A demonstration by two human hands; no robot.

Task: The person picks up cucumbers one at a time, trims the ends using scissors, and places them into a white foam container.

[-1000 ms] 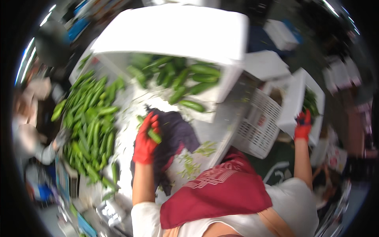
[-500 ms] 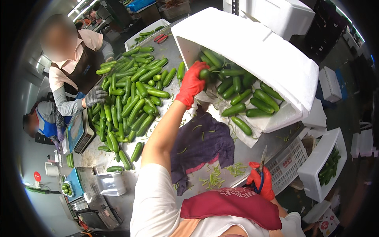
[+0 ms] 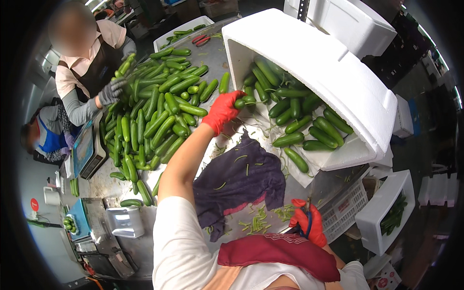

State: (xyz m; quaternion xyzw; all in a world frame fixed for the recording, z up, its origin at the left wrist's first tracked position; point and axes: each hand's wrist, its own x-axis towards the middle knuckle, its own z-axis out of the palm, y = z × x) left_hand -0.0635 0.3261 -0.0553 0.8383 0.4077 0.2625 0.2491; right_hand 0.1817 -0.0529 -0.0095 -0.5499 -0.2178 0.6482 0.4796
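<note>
My left hand [image 3: 222,113], in a red glove, is closed around a couple of green cucumbers [image 3: 245,102] just outside the mouth of a white foam box [image 3: 309,46] tipped on its side. Their ends poke out past my fingers. More cucumbers [image 3: 289,140] lie inside the box and on the paper at its opening. Close to my body, my right hand [image 3: 315,227], also red-gloved, grips blue-handled scissors [image 3: 309,218] with the blades pointing up. A large pile of cucumbers [image 3: 153,126] covers the table left of my left forearm.
A dark purple cloth [image 3: 241,179] and cut green stems [image 3: 260,221] lie before me. Across the pile, a co-worker's grey-gloved hand [image 3: 112,92] is beside a scale [image 3: 92,154]. Red-handled cutters [image 3: 200,39] rest at the back. A white crate [image 3: 340,205] stands at right.
My left hand has drawn back out of the foam box toward the pile, bringing cucumbers with it. My scissors hand stays low. The co-worker has raised cucumbers from the pile.
</note>
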